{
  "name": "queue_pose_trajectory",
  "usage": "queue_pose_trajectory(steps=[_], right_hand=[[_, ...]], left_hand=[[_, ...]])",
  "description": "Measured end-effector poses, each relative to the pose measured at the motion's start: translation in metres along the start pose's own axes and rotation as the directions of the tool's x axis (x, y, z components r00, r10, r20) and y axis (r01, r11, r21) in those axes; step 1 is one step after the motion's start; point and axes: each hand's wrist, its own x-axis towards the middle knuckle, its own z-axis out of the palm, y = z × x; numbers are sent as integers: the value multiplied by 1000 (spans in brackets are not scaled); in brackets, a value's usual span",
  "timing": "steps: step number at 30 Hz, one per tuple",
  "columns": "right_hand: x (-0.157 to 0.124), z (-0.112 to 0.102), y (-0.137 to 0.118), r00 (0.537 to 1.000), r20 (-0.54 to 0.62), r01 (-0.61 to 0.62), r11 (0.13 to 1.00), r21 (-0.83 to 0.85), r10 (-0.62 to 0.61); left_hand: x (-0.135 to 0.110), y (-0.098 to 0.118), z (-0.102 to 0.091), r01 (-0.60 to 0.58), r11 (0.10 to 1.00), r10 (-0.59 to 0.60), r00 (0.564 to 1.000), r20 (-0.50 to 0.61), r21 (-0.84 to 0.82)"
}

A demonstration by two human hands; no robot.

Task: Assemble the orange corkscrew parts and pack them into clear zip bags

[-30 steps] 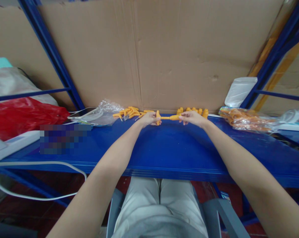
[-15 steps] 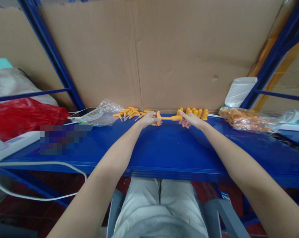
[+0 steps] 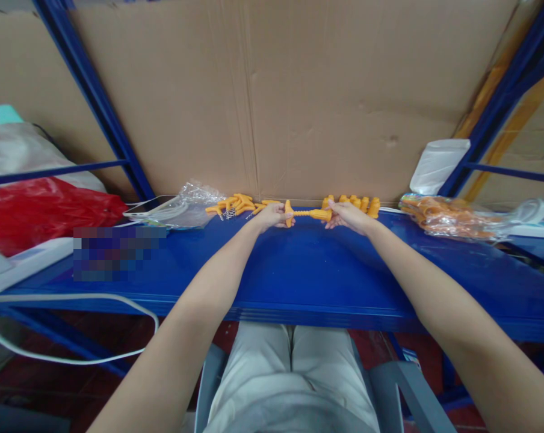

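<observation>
Both hands hold one orange plastic piece [image 3: 306, 213] level above the back of the blue shelf [image 3: 308, 270]. It is a thin threaded rod with a flange at its left end and a thicker sleeve at its right end. My left hand [image 3: 272, 215] is closed round the flange end. The sleeve end sits in the closed fingers of my right hand [image 3: 348, 215]. A heap of small orange parts [image 3: 236, 205] lies just left of my left hand. Behind my right hand stands a row of orange sleeves [image 3: 355, 202].
A cardboard sheet [image 3: 290, 96] backs the shelf between blue uprights. At the left lie a phone [image 3: 149, 205], a clear bag [image 3: 193, 201], a red bag [image 3: 37, 213] and a white cable [image 3: 73, 300]. A bag of orange parts [image 3: 452, 218] and a white pouch [image 3: 437, 165] sit at the right.
My right hand has shifted its grip on the sleeve end: fingers spread half a second ago, closed round it now. The orange piece and my left hand stay in place.
</observation>
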Motion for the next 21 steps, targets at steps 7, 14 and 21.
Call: queue_pose_trajectory(steps=[7, 14, 21], right_hand=[[-12, -2, -14, 998, 35, -50, 990, 133, 45], [-8, -1, -10, 998, 53, -23, 998, 59, 19], [1, -2, 1, 1000, -2, -9, 1000, -26, 9]], left_hand=[[-3, 3, 1, 23, 1000, -23, 997, -67, 11], [0, -1, -2, -6, 1000, 6, 999, -39, 8], [-1, 2, 0, -15, 1000, 15, 999, -37, 1]])
